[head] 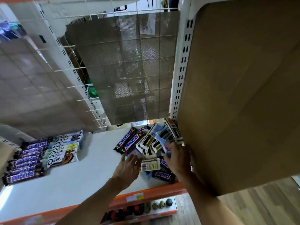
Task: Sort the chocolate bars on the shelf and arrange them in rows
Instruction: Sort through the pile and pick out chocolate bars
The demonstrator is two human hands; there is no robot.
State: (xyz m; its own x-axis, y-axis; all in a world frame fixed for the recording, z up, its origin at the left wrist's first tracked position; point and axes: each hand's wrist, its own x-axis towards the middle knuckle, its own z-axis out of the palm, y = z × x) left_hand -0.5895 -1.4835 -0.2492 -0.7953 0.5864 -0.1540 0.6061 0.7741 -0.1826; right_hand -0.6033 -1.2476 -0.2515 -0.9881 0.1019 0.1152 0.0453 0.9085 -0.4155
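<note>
Spread, empty left hand point(128, 166); right hand point(177, 158) fingers point(174, 146) grip a pale bar point(167, 147); tugging could tumble the pile point(151, 142) off the shelf point(97, 159)

Snickers row point(24, 161) left; mixed bars point(151, 143) heaped right

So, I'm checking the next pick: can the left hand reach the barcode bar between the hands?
Probably yes: the left hand is right beside the bar, which lies uncovered on the heap.
</note>
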